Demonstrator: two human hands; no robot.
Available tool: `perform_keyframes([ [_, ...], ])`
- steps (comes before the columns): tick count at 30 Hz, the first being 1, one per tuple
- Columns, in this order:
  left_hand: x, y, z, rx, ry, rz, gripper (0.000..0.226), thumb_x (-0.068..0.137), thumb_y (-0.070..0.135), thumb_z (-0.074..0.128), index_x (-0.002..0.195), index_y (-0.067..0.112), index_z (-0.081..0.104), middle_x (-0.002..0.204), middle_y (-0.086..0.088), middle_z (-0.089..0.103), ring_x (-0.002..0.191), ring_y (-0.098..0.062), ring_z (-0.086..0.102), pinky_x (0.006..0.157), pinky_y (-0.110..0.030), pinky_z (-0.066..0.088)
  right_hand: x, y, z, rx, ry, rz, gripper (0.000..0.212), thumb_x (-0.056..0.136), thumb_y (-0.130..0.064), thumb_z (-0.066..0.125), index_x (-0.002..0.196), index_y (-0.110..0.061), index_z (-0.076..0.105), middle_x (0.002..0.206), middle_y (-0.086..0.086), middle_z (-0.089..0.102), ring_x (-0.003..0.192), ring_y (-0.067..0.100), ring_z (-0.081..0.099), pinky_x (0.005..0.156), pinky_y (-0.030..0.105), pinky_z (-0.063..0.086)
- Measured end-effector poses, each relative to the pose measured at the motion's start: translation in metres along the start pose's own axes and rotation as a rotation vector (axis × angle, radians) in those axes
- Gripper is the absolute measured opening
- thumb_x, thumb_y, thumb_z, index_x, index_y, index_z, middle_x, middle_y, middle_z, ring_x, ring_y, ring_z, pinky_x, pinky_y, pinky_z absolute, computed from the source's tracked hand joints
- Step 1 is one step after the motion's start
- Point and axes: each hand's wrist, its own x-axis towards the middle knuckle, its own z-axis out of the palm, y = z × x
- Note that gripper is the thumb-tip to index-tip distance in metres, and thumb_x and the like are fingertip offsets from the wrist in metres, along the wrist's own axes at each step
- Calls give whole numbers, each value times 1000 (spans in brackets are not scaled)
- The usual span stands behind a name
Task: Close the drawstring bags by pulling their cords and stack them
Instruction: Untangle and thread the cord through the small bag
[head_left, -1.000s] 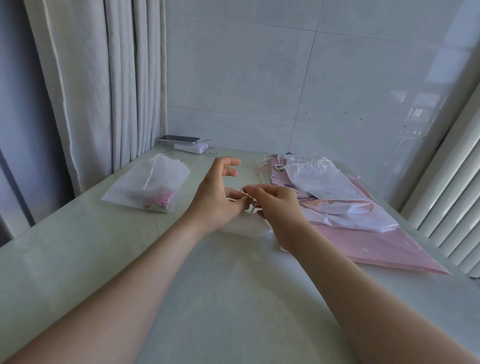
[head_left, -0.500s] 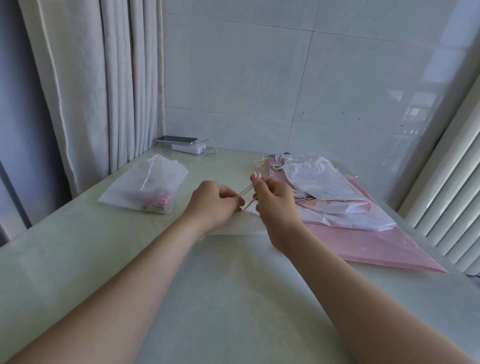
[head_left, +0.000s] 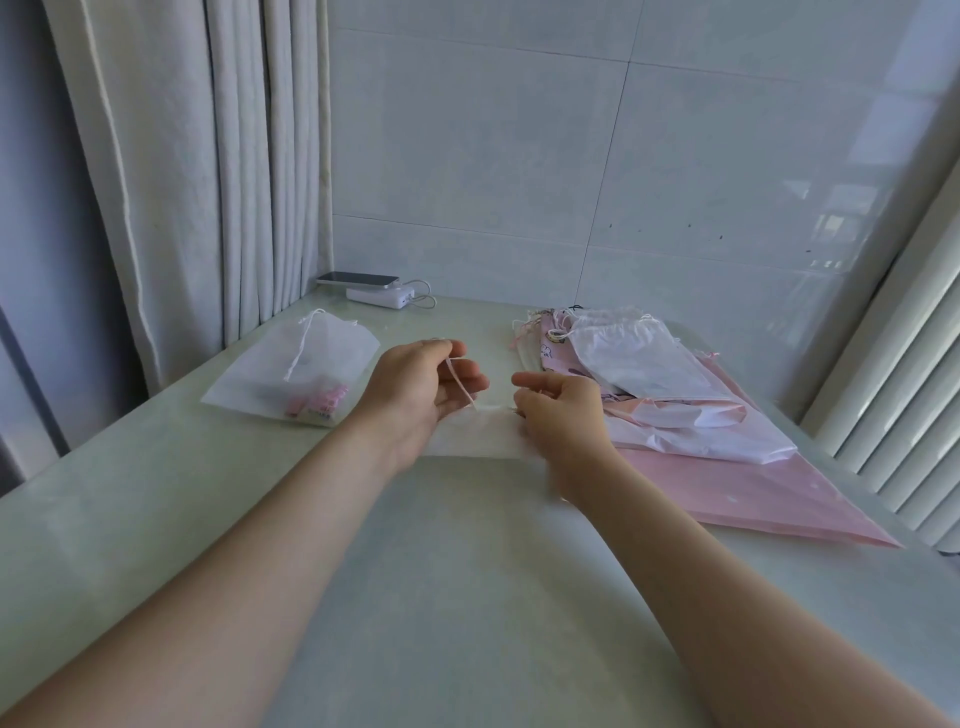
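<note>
**Two hands on one white drawstring bag, mid-bench**

Left hand (head_left: 415, 400): thumb and forefinger pinch the thin pale cord (head_left: 461, 385). The other fingers are loosely spread. The cord runs down and to the right from the pinch to the bag's mouth.

Right hand (head_left: 563, 421): fingers are curled and grip the far right corner of the white bag (head_left: 480, 434) at its mouth. What lies under the fingertips is hidden.

The white bag lies flat on the bench (head_left: 467, 597) between the two hands, mouth toward the wall. Both wrists cover its side edges. I cannot tell how far the mouth is gathered.

The finished bag (head_left: 291, 371) lies flat on the left of the bench, well apart from the held one and near the curtain (head_left: 171, 182). It is translucent white and small pink items show through near its front corner. Its own white cord lies across its upper face.

The pile of bags (head_left: 644, 364) is on the right, just beside the right hand. White bags lie on top of a patterned pink one, and all of them rest on a large pink bag (head_left: 753, 493) that reaches toward the front right.

At the back of the bench, against the tiled wall (head_left: 519, 156), a phone (head_left: 358, 281) lies on a white power bank (head_left: 379, 300), which has a cable looped beside it.
</note>
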Motion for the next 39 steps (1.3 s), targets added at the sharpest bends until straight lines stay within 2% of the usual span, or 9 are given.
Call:
perform_keyframes([
  [3, -1, 2, 2, -66, -30, -24, 23, 106, 8, 42, 94, 6, 61, 66, -4, 47, 51, -16, 46, 64, -36, 58, 4, 7, 1, -79, -1, 28, 30, 90, -3, 58, 110, -16, 76, 95, 8, 75, 64, 13, 61, 61, 23, 49],
  [6, -5, 0, 4, 106, -60, -36, 23, 105, 10, 44, 93, 6, 64, 65, -1, 38, 48, -13, 28, 53, -28, 34, 6, 6, 1, -70, 37, -42, 25, 91, -5, 62, 105, -18, 77, 93, 7, 76, 76, 20, 70, 74, 33, 59],
  [11, -8, -1, 2, 367, -116, -27, 26, 99, 13, 52, 97, 0, 74, 63, 0, 41, 50, -14, 30, 51, -28, 30, -2, -9, -2, -35, 113, -216, 21, 90, -10, 66, 102, -20, 81, 82, 5, 77, 69, 10, 66, 70, 24, 51],
  [18, -14, 3, -5, 686, -344, -64, 35, 98, 18, 50, 91, 6, 82, 61, 1, 45, 57, -17, 34, 52, -26, 34, -18, -29, -11, 145, -41, -292, 33, 83, 7, 54, 86, -12, 81, 80, 5, 78, 68, 8, 65, 72, 25, 53],
  [22, -18, 6, -3, 742, -473, -61, 37, 99, 23, 50, 89, 4, 79, 61, 2, 42, 58, -16, 33, 55, -27, 31, -19, -28, -11, 131, -124, -311, 29, 87, 8, 59, 90, -11, 81, 86, 4, 80, 87, 17, 75, 81, 28, 59],
  [26, -15, 3, -5, 710, -483, -40, 33, 105, 22, 53, 85, 8, 76, 61, 4, 45, 56, -13, 36, 54, -24, 34, -18, -30, -15, 232, -269, -267, 34, 87, 7, 53, 110, -3, 75, 93, 16, 79, 85, 29, 76, 79, 36, 60],
  [30, -15, 6, -7, 604, -476, -58, 35, 107, 19, 53, 81, 9, 74, 64, 1, 48, 52, -10, 39, 56, -25, 39, -17, -24, -18, -76, -312, -395, 64, 72, -9, 49, 134, -20, 60, 101, 7, 72, 66, 22, 70, 70, 37, 59],
  [33, -13, 6, -9, 566, -439, -82, 35, 104, 15, 55, 74, 9, 74, 67, -5, 49, 56, -16, 40, 61, -31, 44, -16, -23, -15, -288, -284, -521, 54, 75, -12, 56, 127, -27, 60, 101, -3, 69, 63, 12, 64, 65, 36, 53],
  [39, -4, 4, -11, 451, -318, -126, 29, 100, 16, 61, 95, -7, 77, 71, -8, 58, 55, -16, 44, 63, -32, 51, -13, -16, -16, -480, -175, -815, 29, 78, -18, 76, 106, -23, 70, 88, -12, 66, 79, 0, 58, 72, 14, 38],
])
